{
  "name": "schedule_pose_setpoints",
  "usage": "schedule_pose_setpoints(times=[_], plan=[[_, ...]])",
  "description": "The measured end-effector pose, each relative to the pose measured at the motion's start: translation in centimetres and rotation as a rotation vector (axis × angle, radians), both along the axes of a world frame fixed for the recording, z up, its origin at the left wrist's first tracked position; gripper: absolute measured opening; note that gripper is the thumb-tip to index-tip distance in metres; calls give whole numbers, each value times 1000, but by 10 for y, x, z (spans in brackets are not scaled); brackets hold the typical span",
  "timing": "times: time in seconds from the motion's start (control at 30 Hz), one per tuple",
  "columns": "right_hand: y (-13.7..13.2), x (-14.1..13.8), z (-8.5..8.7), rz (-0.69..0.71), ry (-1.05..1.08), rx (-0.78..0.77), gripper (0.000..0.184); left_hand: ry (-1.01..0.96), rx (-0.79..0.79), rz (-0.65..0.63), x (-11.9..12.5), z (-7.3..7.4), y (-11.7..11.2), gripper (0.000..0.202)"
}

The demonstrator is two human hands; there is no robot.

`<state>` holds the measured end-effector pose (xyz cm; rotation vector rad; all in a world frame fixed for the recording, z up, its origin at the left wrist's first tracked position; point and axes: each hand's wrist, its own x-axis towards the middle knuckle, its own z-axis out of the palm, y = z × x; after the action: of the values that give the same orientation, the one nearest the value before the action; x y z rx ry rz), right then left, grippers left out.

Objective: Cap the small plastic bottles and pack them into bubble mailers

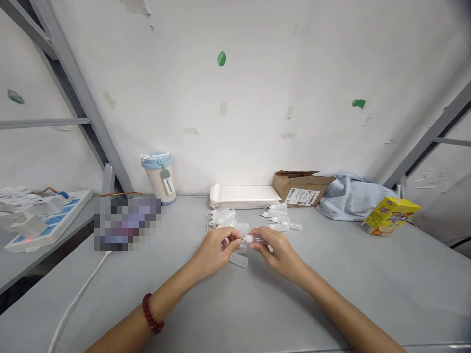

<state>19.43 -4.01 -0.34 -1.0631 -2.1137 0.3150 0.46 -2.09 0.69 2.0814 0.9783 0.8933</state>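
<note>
One clear bottle [259, 239] is clamped in the fingers of the right hand [281, 252], those of the left hand [213, 251] together at its tip [248, 239], over a grey table [235, 314]; a tape-marked wall [253, 88] stands at twelve o'clock, a cup [152, 184] at ten

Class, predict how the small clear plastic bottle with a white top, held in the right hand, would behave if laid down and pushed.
The small clear plastic bottle with a white top is probably light: the right hand merely pinches it. Its slim, apparently rounded body might roll when pushed sideways.
</note>
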Motion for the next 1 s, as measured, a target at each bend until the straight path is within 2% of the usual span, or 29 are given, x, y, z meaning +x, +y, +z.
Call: schedule_pose_setpoints(times=[0.3, 0.5, 0.7, 0.87, 1.0], plan=[[0, -1, 0, 5, -39, 1, 14, 34, -21, 37, 1, 0, 0, 13], [1, 0, 0, 7, -52, 46, 16, 66, 35, 78, 2, -2, 1, 9], [3, 5, 4, -45, -33, 89, 15, 27, 63, 127, 1, 1, 1, 17], [3, 5, 3, -43, -21, 95, 16, -20, 61, 95, 1, 3, 1, 19], [2, -1, -2, -25, 12, 23, 16, -30, 45, 79, 2, 1, 0, 19]])
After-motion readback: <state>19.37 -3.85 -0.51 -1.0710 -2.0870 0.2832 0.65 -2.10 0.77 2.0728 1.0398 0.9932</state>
